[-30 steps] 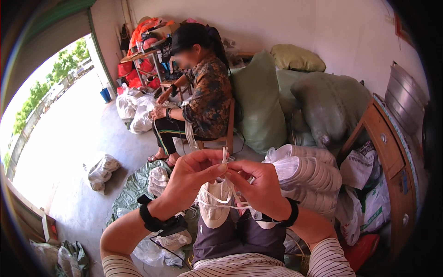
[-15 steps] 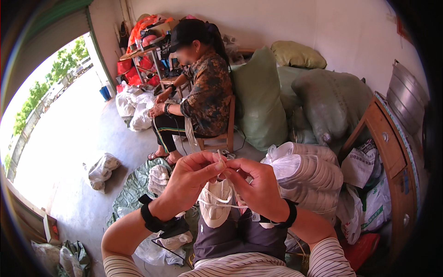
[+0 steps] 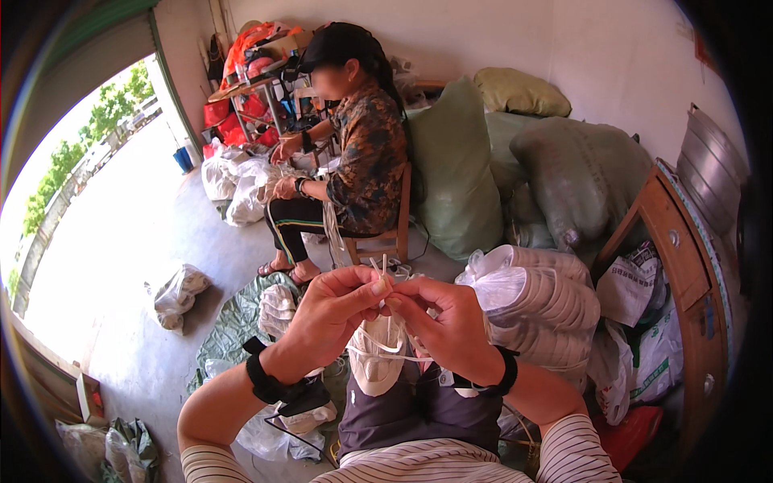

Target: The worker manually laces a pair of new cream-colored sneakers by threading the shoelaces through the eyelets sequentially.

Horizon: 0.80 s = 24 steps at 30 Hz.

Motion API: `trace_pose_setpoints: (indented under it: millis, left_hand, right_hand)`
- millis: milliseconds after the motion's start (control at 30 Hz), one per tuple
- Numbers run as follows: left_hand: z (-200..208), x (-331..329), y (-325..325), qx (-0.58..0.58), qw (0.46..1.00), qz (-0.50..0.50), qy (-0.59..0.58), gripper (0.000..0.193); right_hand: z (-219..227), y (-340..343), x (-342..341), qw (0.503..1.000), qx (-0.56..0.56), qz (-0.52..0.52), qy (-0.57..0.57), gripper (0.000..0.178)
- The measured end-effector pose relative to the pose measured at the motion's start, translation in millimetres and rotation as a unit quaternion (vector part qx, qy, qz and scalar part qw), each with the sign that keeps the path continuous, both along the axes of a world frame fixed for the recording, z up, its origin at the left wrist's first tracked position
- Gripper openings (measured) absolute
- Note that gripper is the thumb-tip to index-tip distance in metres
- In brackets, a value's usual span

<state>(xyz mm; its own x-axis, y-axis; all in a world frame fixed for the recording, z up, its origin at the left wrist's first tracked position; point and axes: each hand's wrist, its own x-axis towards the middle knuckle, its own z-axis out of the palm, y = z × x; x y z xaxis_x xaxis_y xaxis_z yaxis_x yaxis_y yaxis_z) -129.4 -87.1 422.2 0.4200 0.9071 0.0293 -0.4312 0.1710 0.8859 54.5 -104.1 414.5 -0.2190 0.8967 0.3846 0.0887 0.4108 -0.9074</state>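
Note:
Both my hands meet above my lap, fingertips pinched around the ends of a pale shoelace. My left hand grips it between thumb and forefinger, and two lace tips stick up above the fingers. Close against it, my right hand also pinches the lace, with its fingers curled. Below them a cream shoe rests on my thighs, toe toward me. Loops of lace hang across it, and my hands hide its upper part. Another pale shoe toe shows partly beneath my right wrist.
A co-worker sits ahead on a wooden chair, handling laces. Stacked cream shoes in plastic stand at my right, beside a wooden cabinet. Large green sacks line the wall. A green sheet and plastic bags lie left.
The lace tips between my fingers now stand up as two separate ends. My hands stay nearly in place. The co-worker's hands have moved apart and the head has lifted slightly.

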Motion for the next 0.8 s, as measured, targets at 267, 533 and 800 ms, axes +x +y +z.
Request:
trace_pose_setpoints:
  millis: [267, 533, 800]
  left_hand:
    - [-3.2, 0.1, 3.5, -0.019, 1.0, -0.009, 0.003, 0.018]
    - [-8.1, -0.3, 10.2, -0.005, 1.0, -0.008, -0.002, 0.017]
    - [-10.1, 0.6, 14.2, 0.008, 1.0, -0.012, 0.026, 0.015]
  right_hand:
    - [-6.6, 4.2, 1.3, 1.0, 0.011, -0.001, 0.0, 0.019]
    - [-5.4, 10.3, 2.4, 1.0, 0.017, -0.001, -0.013, 0.02]
    - [-20.3, 15.8, 1.6, 0.999, 0.007, 0.018, 0.033, 0.021]
